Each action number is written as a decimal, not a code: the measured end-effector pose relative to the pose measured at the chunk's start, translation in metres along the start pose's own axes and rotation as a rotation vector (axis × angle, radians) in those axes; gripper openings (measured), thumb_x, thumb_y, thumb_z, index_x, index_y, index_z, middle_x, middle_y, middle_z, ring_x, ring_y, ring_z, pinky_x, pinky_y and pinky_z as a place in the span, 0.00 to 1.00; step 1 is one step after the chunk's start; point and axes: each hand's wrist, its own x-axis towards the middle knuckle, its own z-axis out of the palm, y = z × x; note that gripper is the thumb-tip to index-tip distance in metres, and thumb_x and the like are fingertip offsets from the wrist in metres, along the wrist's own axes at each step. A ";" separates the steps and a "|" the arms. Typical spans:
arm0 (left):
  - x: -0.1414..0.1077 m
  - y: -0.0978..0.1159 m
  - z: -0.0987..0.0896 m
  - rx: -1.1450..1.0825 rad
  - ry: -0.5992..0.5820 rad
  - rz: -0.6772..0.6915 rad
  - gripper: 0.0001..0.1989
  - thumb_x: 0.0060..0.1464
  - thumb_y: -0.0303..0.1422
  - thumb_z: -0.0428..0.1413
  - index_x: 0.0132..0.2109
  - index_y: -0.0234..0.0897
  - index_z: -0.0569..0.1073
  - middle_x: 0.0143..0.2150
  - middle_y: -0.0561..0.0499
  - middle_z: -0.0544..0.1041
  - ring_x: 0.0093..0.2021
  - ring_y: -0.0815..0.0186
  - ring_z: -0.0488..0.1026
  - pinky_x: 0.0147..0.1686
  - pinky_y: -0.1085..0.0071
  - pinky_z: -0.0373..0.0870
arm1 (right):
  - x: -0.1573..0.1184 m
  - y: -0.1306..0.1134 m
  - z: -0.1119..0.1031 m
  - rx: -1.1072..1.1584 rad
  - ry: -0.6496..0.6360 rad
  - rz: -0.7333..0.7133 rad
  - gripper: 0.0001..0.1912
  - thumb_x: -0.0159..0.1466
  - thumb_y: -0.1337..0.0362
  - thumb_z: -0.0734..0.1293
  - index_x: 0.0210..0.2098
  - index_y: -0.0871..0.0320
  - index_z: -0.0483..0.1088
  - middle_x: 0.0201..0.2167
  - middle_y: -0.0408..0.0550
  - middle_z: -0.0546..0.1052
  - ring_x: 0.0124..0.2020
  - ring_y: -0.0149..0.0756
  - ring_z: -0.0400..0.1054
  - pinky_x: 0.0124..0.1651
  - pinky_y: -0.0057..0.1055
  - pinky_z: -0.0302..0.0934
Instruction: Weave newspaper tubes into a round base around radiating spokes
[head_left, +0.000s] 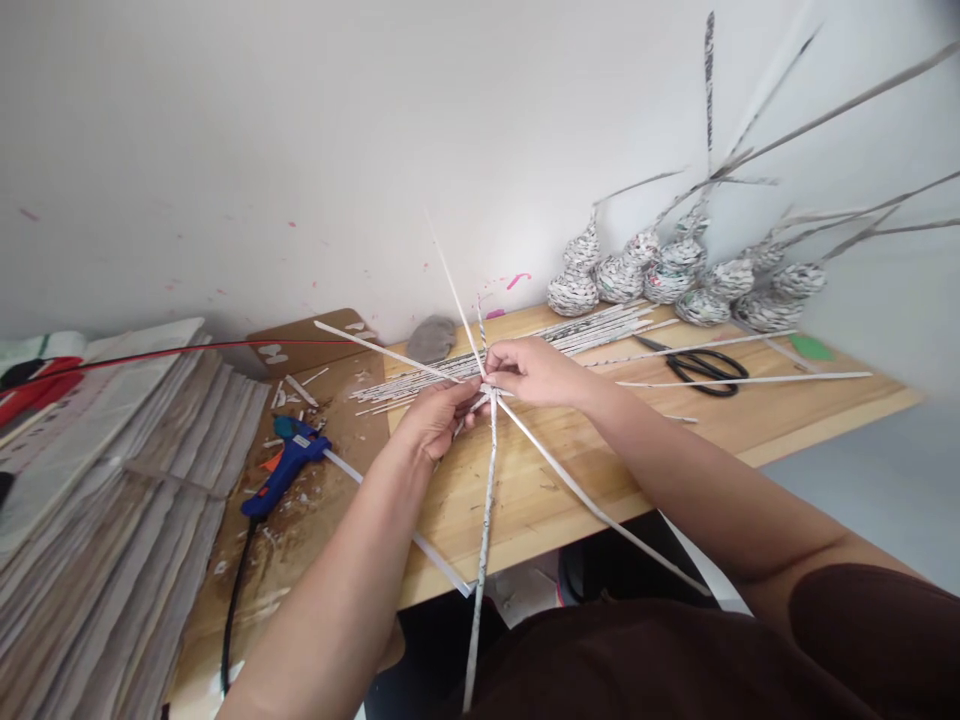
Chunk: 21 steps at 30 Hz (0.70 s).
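I have both hands close together over the wooden tabletop, meeting at a star of rolled-newspaper strips; its crossing lies right between the two sets of fingertips, raised off the wood, with strips fanning out on all sides; the left hand is clamped on the crossing from the left, thumb on top and the other fingers partly hidden underneath; the right hand comes in from the right, thumb and forefinger pinched together on the crossing's far edge; one strip slants up past the fingertips, two run down toward my lap; beyond the hands I see a bundle of rolled paper tubes, black-handled scissors to its right, and gourd-shaped woven paper pieces by the wall; off to the left, a blue glue gun lies beside a stack of newspapers.
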 end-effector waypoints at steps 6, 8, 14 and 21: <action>-0.003 0.009 0.000 -0.057 0.022 -0.025 0.01 0.47 0.26 0.59 0.30 0.31 0.76 0.25 0.47 0.78 0.22 0.70 0.74 0.14 0.82 0.59 | 0.003 -0.009 0.000 0.046 0.020 -0.007 0.03 0.60 0.68 0.66 0.29 0.60 0.70 0.25 0.41 0.74 0.26 0.27 0.64 0.33 0.24 0.54; -0.003 0.010 0.000 -0.065 0.029 -0.026 0.01 0.46 0.24 0.59 0.29 0.30 0.76 0.24 0.48 0.77 0.22 0.70 0.74 0.14 0.82 0.58 | 0.004 -0.011 0.000 0.056 0.020 -0.003 0.02 0.60 0.68 0.66 0.30 0.60 0.70 0.25 0.41 0.74 0.26 0.27 0.65 0.33 0.24 0.54; -0.006 0.011 0.001 -0.040 0.034 0.044 0.03 0.42 0.25 0.60 0.29 0.30 0.76 0.25 0.46 0.78 0.23 0.70 0.74 0.14 0.82 0.57 | 0.008 -0.020 -0.005 0.002 0.017 0.010 0.01 0.58 0.70 0.67 0.30 0.60 0.72 0.26 0.43 0.77 0.28 0.29 0.68 0.33 0.25 0.55; -0.008 0.009 0.002 -0.009 0.036 0.210 0.07 0.36 0.29 0.62 0.27 0.29 0.75 0.24 0.46 0.77 0.21 0.70 0.73 0.15 0.81 0.55 | 0.015 -0.027 -0.006 -0.083 0.030 -0.019 0.03 0.57 0.71 0.66 0.31 0.59 0.71 0.25 0.41 0.77 0.28 0.30 0.70 0.32 0.24 0.56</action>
